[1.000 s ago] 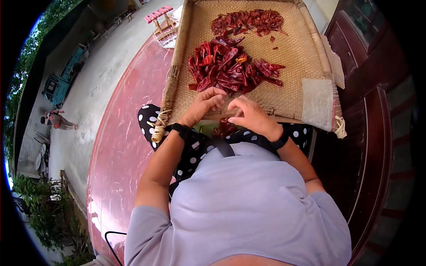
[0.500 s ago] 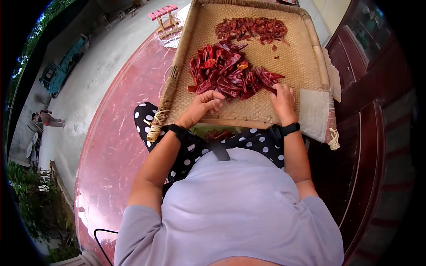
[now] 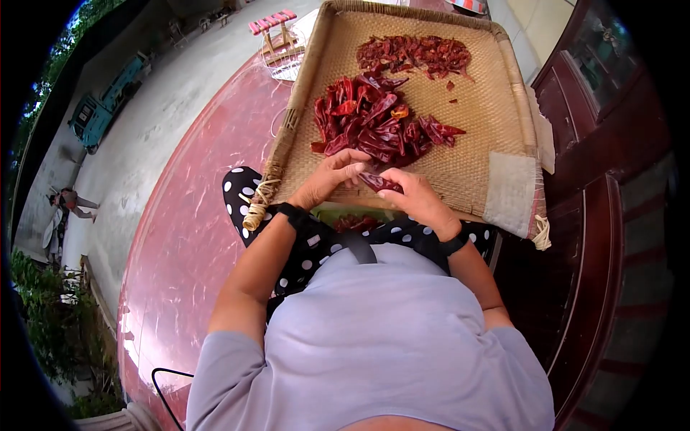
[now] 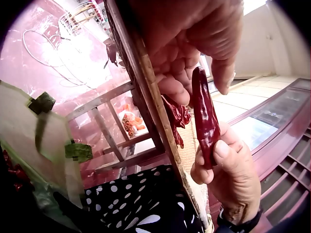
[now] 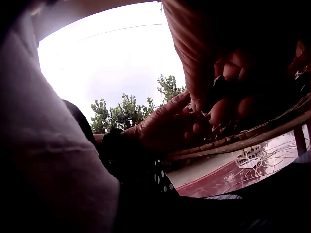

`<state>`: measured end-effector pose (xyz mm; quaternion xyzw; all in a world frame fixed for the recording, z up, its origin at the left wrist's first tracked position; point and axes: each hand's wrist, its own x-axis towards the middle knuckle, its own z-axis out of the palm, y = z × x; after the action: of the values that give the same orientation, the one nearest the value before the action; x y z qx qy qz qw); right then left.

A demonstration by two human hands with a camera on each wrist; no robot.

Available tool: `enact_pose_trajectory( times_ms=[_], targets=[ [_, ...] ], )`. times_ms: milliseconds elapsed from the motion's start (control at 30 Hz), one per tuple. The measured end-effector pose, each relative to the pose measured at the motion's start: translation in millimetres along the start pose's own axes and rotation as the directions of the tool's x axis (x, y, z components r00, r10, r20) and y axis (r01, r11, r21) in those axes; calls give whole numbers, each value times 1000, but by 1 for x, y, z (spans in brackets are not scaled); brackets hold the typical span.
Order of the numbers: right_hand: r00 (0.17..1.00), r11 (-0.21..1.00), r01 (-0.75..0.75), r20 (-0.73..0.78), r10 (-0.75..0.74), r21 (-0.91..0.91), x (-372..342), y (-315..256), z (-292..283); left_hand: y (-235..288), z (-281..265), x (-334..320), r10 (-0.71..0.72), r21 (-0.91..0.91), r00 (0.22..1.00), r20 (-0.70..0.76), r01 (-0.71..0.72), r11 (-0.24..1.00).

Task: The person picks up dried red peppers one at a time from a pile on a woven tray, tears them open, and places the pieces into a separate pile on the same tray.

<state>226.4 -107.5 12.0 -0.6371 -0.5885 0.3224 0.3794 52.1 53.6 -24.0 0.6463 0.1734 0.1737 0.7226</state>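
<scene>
"What are the hands doing?"

"The right hand (image 3: 424, 200) pinches one dark red chili (image 3: 379, 182) between thumb and fingers, near its lower end in the left wrist view. The left hand (image 3: 329, 179) has its fingers loosely bent and its thumb standing apart, around the chili's other end. I can't tell if it touches."

"Where is that, exactly?"

"Over the near edge of the woven tray (image 3: 474, 115). From the chili, the heap of whole chilies (image 3: 377, 126) lies at twelve o'clock, close by on the tray, and the broken red pieces (image 3: 413, 56) are farther off, towards one o'clock."

"And the pale patch (image 3: 512, 188)?"

"Three o'clock, on the tray's near right corner."

"Anything nearer the body?"

"More red chilies (image 3: 353, 221) in a green container (image 3: 327, 214), about seven o'clock, beside the polka-dot trousers (image 3: 241, 190)."
</scene>
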Motion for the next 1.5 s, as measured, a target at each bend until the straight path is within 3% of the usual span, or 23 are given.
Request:
enact_pose_trajectory(
  times_ms=[67,100,200,300,400,467,567,667,767,833,1033,1167,1300,1400,1433,1500],
  targets=[
    [989,989,145,10,-145,-9,3,11,15,-1,-3,0,-18,28,999,36,17,999],
    [993,994,114,37,-114,-1,3,11,17,-3,-3,1,-30,30,997,64,28,999],
    [992,967,-3,119,-28,254,2,4,17,-10,-4,3,-15,81,997,71,9,997],
    [989,946,5,136,-52,325,3,9,17,-11,-2,3,-5,38,999,40,4,999],
    [989,936,146,-24,-145,321,6,4,11,-11,-5,4,17,29,999,30,-18,999],
    [964,977,193,-204,-172,90,12,9,8,-10,-8,3,-6,29,998,56,4,1000],
    [865,948,146,-429,-261,-283,27,21,11,-3,0,1,49,208,995,81,-65,976],
    [834,867,85,-441,-332,-491,40,26,15,-8,-2,2,-3,110,988,155,-14,994],
    [858,849,-4,-437,-269,-529,47,27,17,-3,2,-1,-41,35,990,138,36,999],
    [852,853,-19,-455,-259,-521,50,31,19,-4,4,-2,10,22,991,134,-13,1000],
    [836,924,-5,-509,-206,-383,51,44,13,-2,-2,0,-55,162,993,107,38,986],
    [853,987,39,-510,-115,-157,51,55,8,-17,-8,5,36,37,999,-26,-35,999],
    [857,887,45,-438,-270,-459,41,36,15,-18,-8,8,81,28,994,-78,-79,996],
    [858,928,54,-459,-232,-369,49,47,19,-16,-7,6,70,21,994,-87,-68,997],
    [823,932,116,-492,-284,-342,51,50,17,-15,-7,6,65,20,994,-91,-64,998],
    [817,969,150,-528,-232,-194,51,52,13,-16,-7,5,84,-5,991,-107,-85,996]
  ],
)
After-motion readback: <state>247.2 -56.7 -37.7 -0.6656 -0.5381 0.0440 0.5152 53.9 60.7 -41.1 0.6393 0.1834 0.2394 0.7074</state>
